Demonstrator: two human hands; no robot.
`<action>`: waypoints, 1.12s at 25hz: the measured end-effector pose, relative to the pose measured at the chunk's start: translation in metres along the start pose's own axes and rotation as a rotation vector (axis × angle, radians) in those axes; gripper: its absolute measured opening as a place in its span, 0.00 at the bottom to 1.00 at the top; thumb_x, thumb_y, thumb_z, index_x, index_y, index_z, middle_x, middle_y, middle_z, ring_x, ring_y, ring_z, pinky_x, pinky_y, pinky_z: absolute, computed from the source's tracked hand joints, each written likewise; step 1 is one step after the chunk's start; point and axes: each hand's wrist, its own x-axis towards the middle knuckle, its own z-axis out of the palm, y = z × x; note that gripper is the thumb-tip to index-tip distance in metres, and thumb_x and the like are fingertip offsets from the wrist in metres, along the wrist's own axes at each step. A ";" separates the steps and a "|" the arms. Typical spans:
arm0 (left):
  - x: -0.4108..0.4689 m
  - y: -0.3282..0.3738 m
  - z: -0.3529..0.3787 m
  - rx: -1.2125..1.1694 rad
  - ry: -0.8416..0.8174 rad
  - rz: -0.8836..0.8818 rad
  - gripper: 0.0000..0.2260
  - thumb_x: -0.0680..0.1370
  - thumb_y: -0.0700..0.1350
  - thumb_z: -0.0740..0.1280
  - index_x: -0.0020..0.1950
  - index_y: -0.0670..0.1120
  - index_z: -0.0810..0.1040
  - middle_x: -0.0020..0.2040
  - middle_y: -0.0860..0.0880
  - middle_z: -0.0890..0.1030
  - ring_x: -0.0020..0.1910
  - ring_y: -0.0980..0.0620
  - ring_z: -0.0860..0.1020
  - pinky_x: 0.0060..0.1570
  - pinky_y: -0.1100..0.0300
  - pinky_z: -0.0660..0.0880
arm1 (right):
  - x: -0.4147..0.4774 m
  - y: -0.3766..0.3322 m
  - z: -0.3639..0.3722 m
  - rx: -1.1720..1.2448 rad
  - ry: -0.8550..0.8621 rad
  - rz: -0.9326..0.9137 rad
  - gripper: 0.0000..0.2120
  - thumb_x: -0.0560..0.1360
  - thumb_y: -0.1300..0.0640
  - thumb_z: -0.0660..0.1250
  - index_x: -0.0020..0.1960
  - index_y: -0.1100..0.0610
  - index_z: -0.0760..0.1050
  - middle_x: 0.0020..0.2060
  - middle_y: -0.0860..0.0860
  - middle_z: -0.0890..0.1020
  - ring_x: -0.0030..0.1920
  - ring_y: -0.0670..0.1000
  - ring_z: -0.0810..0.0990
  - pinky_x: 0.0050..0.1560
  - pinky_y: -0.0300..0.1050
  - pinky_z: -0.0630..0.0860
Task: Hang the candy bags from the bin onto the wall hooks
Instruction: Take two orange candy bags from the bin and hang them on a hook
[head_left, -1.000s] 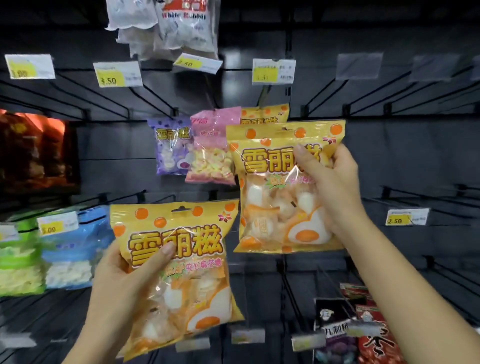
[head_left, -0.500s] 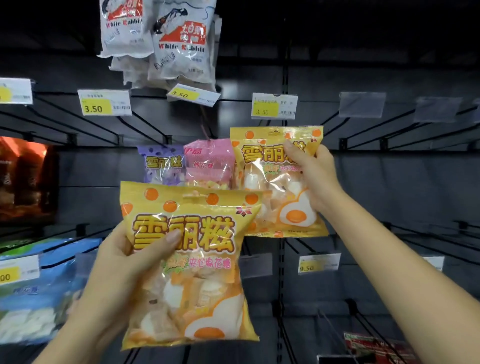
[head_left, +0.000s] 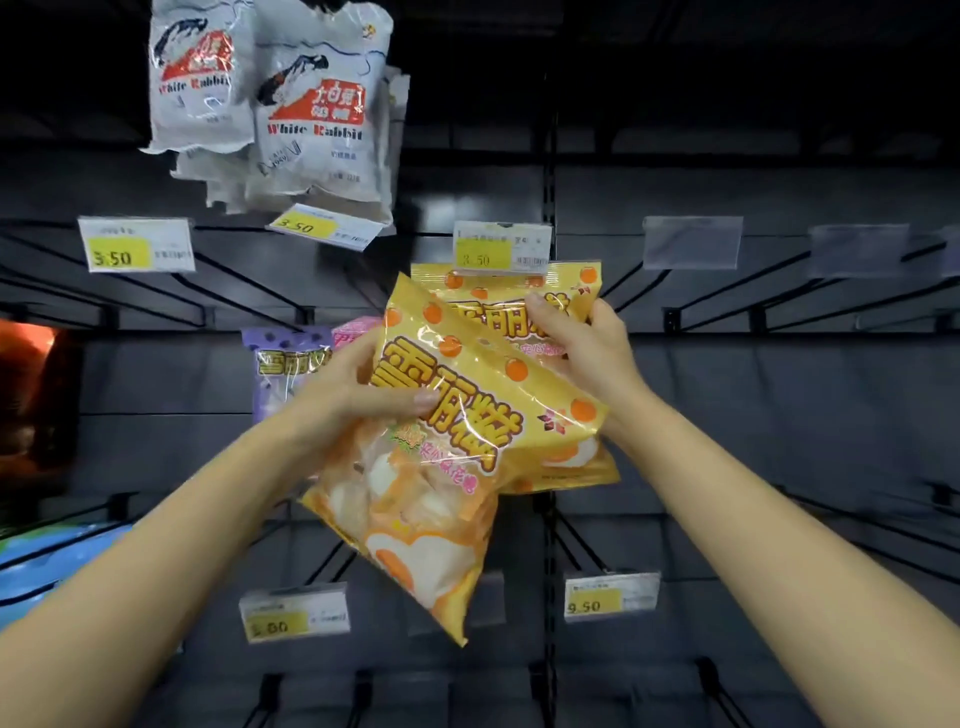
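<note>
My left hand (head_left: 353, 395) grips a yellow candy bag (head_left: 431, 499) with orange dots, tilted so its top points up and to the right. Behind it hangs a second yellow candy bag (head_left: 566, 306), its top just under a price tag (head_left: 501, 248); my right hand (head_left: 582, 343) holds it near the top. The tilted bag overlaps the hanging one and hides most of it. The hook itself is hidden behind the bags.
A purple candy bag (head_left: 285, 364) and a pink bag (head_left: 353, 327) hang just left of the yellow ones. White Rabbit bags (head_left: 317, 119) hang above left. Bare black wall hooks (head_left: 779, 270) with blank tag holders run to the right and below. Blue bags (head_left: 47, 561) sit low left.
My left hand has raised its yellow bag up and right, tilting it in front of the hanging bag. The right hand stays on the hanging bag. The view has tipped upward.
</note>
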 end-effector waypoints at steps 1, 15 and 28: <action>0.007 0.000 0.000 0.000 -0.036 -0.002 0.29 0.57 0.42 0.76 0.57 0.47 0.76 0.47 0.46 0.85 0.44 0.46 0.84 0.42 0.56 0.81 | 0.002 0.002 -0.001 0.004 -0.004 0.005 0.21 0.71 0.56 0.74 0.60 0.60 0.72 0.56 0.57 0.83 0.54 0.57 0.84 0.59 0.62 0.78; 0.034 -0.003 -0.012 -0.008 -0.118 0.033 0.38 0.51 0.50 0.84 0.58 0.46 0.76 0.49 0.45 0.86 0.45 0.45 0.85 0.41 0.56 0.81 | 0.035 -0.016 -0.011 -0.159 0.007 -0.021 0.06 0.72 0.53 0.70 0.39 0.55 0.80 0.29 0.48 0.84 0.29 0.47 0.83 0.29 0.38 0.78; 0.043 -0.007 -0.014 -0.031 -0.110 0.087 0.26 0.58 0.40 0.77 0.55 0.47 0.77 0.45 0.48 0.87 0.44 0.48 0.85 0.40 0.58 0.81 | 0.053 -0.025 0.001 -0.342 0.032 -0.255 0.08 0.77 0.62 0.66 0.39 0.56 0.79 0.33 0.51 0.83 0.27 0.42 0.81 0.25 0.35 0.74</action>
